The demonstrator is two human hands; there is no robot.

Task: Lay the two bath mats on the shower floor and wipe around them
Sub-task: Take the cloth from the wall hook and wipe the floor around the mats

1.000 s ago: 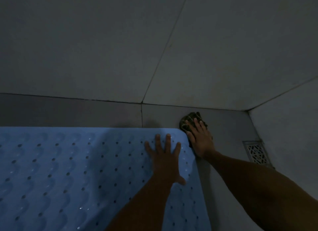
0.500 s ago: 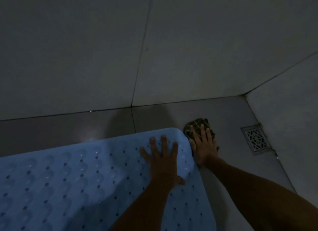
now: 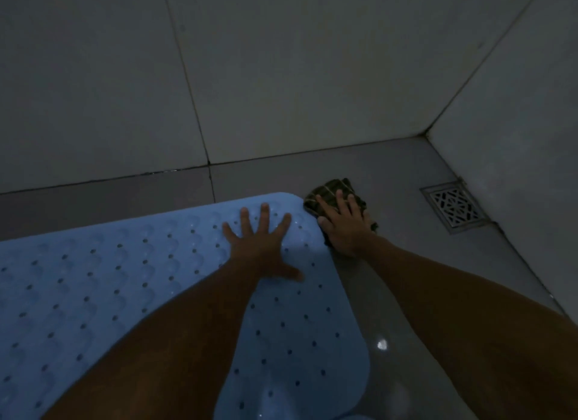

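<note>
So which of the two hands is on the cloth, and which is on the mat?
The right hand presses flat on the dark cloth on the floor beside the mat's corner. The left hand lies spread, fingers splayed, on the blue mat itself.

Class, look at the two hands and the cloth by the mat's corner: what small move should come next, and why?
Probably slide the dark cloth under the right hand along the bare floor towards the drain. The left hand lies flat on the blue mat, and that strip of floor beside the mat is open.
</note>
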